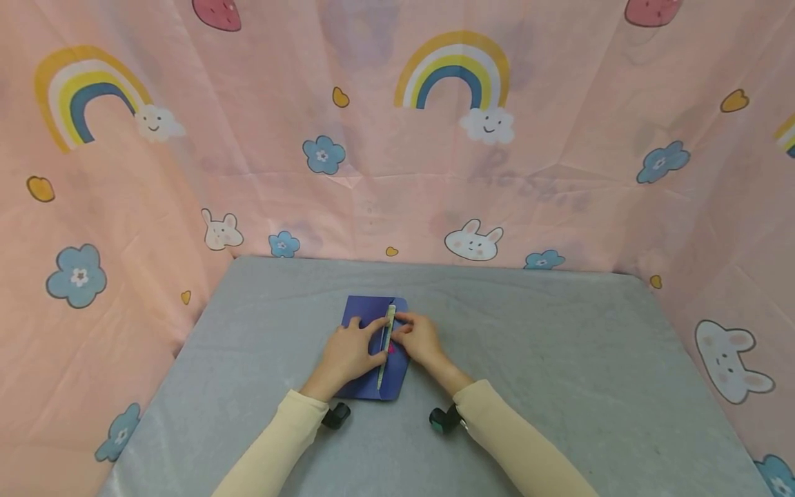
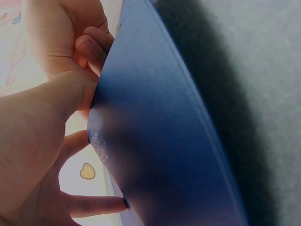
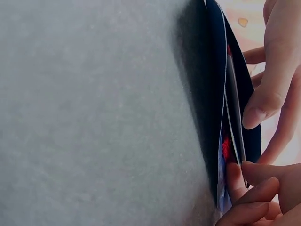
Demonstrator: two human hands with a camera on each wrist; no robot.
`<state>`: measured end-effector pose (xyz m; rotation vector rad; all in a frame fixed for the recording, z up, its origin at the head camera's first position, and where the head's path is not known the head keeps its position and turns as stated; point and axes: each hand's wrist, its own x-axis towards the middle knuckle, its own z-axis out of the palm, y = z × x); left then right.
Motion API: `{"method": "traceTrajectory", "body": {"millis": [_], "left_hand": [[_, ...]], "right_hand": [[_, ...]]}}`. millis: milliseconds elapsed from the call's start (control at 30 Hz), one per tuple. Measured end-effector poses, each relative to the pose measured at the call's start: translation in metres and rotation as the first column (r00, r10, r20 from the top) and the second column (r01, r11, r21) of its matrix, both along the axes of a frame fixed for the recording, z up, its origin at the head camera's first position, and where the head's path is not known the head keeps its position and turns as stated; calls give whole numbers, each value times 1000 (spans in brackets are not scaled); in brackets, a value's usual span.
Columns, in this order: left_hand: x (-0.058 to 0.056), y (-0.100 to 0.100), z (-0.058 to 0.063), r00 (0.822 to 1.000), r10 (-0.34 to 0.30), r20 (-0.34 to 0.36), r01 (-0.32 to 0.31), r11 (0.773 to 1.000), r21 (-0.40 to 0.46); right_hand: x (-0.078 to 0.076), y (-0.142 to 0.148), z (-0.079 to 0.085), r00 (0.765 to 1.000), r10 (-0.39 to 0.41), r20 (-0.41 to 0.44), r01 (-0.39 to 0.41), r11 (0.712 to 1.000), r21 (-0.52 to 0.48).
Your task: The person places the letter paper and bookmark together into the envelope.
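A dark blue envelope [image 1: 366, 308] lies on the grey cloth, its flap [image 1: 393, 386] to the right. A thin pale green card [image 1: 390, 313] stands edge-up along the opening, with a small pink-red patch beside it. My left hand [image 1: 352, 351] rests on the envelope from the left, fingers spread and fairly straight, thumb and index near the card. From the flap side, my right hand [image 1: 421, 339] pinches the card's edge between thumb and fingertips. The right wrist view shows the card [image 3: 233, 101] inside the parted envelope [image 3: 214, 89]. Its lower part is hidden within.
Grey cloth [image 1: 559, 359] covers the table around the envelope. A pink curtain [image 1: 385, 200] with rainbows, rabbits and flowers hangs behind and on both sides. Black wrist cameras sit below each hand, the left camera [image 1: 337, 415] near the envelope's lower edge.
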<state>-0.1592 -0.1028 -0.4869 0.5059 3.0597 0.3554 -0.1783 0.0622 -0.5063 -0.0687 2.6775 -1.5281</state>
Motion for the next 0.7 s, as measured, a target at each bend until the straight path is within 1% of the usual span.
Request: {"method": "traceTrajectory", "body": {"millis": [133,233,367,533,700], "left_hand": [[0,0,0,1000,-2,-1,2,1000,-1],[0,0,0,1000,-3,1,3,1000,-5],[0,0,1,1000,-7,-12,7,1000,-2],[0,0,1,1000,-9,-20,9,1000,-6],[1,-1,2,1000,-7,-19,7,1000,1]], "right_hand": [[-2,-1,0,1000,-10,6,10,1000,11],[-5,-3,0,1000,0,3,0,999,32],[-7,-4,0,999,32,7,-32,998,49],[-8,-2,0,997,79,21,-80,996,30],[-8,-1,-1,994,112,4,-112,993,27]]}}
